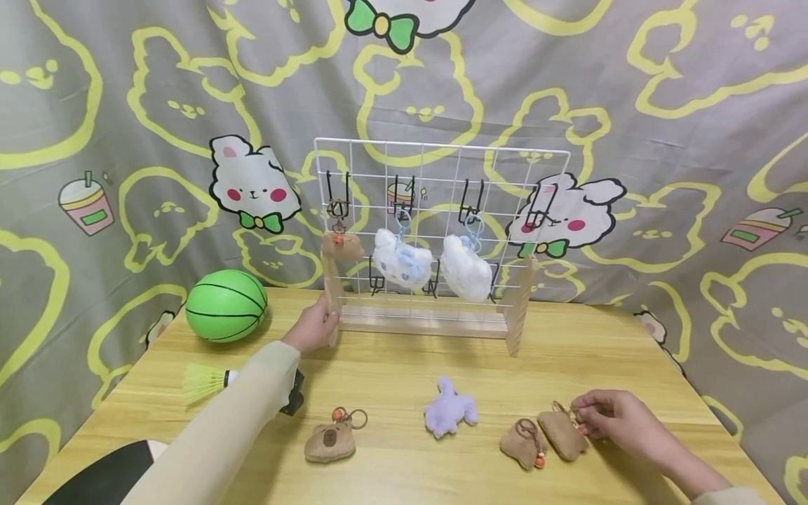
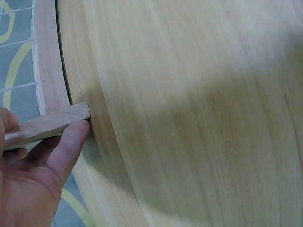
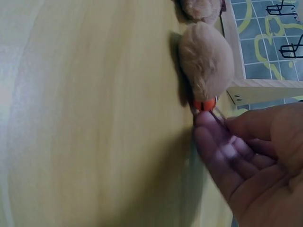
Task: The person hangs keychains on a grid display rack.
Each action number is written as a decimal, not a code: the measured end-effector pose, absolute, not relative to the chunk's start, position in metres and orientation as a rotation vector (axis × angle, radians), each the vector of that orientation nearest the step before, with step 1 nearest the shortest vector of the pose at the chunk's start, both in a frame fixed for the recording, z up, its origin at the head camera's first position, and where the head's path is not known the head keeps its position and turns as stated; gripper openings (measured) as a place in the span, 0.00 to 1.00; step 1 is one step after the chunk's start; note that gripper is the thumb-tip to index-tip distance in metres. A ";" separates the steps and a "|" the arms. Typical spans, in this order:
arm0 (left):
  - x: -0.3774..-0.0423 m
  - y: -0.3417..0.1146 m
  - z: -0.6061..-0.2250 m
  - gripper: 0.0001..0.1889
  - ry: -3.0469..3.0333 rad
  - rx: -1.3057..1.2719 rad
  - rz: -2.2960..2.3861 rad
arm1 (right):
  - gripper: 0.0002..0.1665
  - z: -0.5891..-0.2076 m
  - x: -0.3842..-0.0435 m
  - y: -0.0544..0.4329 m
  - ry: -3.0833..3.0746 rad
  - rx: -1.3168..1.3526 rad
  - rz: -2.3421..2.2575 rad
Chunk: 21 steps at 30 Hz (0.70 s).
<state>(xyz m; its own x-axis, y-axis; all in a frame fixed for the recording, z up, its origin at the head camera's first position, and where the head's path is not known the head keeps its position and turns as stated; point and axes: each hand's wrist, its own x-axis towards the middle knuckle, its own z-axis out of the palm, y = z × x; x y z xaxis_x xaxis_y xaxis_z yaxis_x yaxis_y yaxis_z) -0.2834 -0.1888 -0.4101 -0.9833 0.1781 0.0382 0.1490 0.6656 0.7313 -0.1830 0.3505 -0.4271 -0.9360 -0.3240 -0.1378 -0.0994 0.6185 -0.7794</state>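
My left hand (image 1: 313, 325) grips the left wooden leg (image 2: 52, 122) of a white wire grid rack (image 1: 435, 146), thumb and fingers on either side of it. On the right, my right hand (image 1: 609, 419) pinches the cord and ring of a brown plush keychain (image 1: 564, 435), close to its orange bead (image 3: 205, 104). Another brown plush keychain (image 1: 522, 445) lies right beside it. From the rack's black hooks hang a brown plush keychain (image 1: 343, 246) and two white plush keychains with blue rings, one in the middle (image 1: 402, 259) and one to its right (image 1: 466, 270).
A capybara-faced brown plush keychain (image 1: 330, 443) and a purple plush (image 1: 448, 409) lie on the wooden table (image 1: 391, 379). At the left are a green ball (image 1: 226, 306), a yellow shuttlecock (image 1: 205, 383) and a black, white-edged object (image 1: 107, 480). A patterned curtain (image 1: 416, 84) hangs behind.
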 end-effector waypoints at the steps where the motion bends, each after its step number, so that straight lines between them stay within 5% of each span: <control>1: -0.284 -0.189 -0.411 0.31 2.834 0.275 1.238 | 0.16 -0.427 -0.183 0.351 2.566 -0.357 -1.236; 21: -0.285 -0.189 -0.412 0.31 2.805 0.224 1.267 | 0.14 -0.441 -0.192 0.354 2.091 -0.637 -1.880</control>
